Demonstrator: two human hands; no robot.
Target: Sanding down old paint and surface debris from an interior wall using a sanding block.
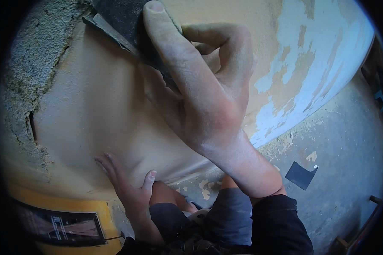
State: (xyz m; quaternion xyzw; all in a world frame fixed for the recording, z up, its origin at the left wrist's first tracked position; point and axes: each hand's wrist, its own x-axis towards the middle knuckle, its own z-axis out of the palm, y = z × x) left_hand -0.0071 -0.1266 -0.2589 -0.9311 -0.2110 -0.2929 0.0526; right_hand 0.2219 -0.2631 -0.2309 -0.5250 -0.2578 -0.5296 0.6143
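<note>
A worn dark sheet, which looks like sandpaper (123, 24), is pinched between the thumb and fingers of my right hand (207, 95) at the top centre. Its curled edge lies close to the beige painted wall (108, 95). Pale dust coats the fingers. My left hand (127, 188), lower left, holds nothing; its fingers are spread at or near the wall, and whether they touch it is unclear. A rough, bare cement patch (35, 57) runs down the wall's left side. To the right, the wall has patchy white paint (322, 57).
A torn dark sheet (302, 175) lies on the concrete floor (341, 140) at the right, with paint flakes about it. A dark-framed panel (63, 227) is on the yellow surface at lower left. A bar-like object (364, 223) stands at lower right.
</note>
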